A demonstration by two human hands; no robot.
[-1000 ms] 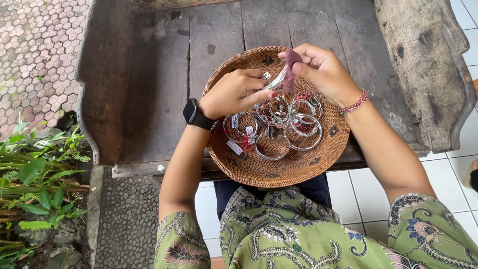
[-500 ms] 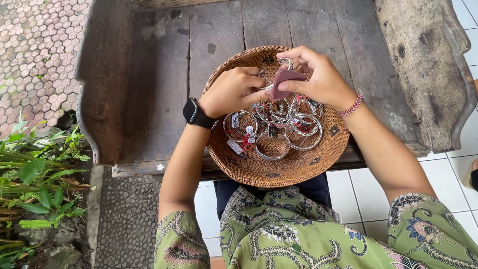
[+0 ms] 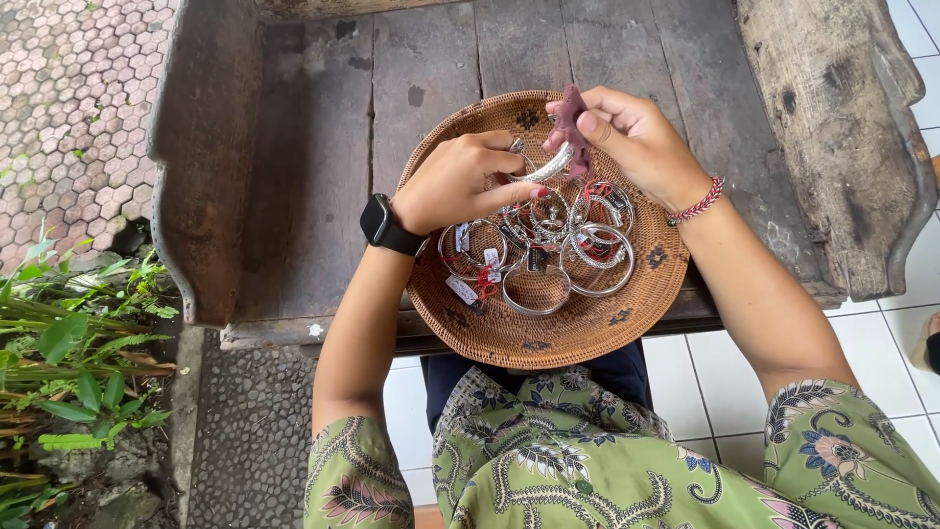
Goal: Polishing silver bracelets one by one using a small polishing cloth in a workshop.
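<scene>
A round woven basket tray (image 3: 587, 328) sits at the front edge of a wooden bench and holds several silver bangles (image 3: 568, 257) with small tags. My left hand (image 3: 458, 181), with a black watch on the wrist, grips a silver bangle (image 3: 544, 166) above the tray. My right hand (image 3: 632, 137), wearing a red bead bracelet, pinches a small dark pink cloth (image 3: 571, 125) against that bangle. Both hands hover over the far half of the tray.
The weathered wooden bench (image 3: 323, 147) has raised arms at left (image 3: 201, 157) and right (image 3: 832, 127). Green plants (image 3: 69, 362) grow at lower left beside hexagonal paving. White floor tiles (image 3: 705, 382) lie under the bench. My patterned green clothing fills the bottom.
Both hands have shifted slightly; the pink cloth now stands more upright in my right hand and rubs along the bangle held by my left hand.
</scene>
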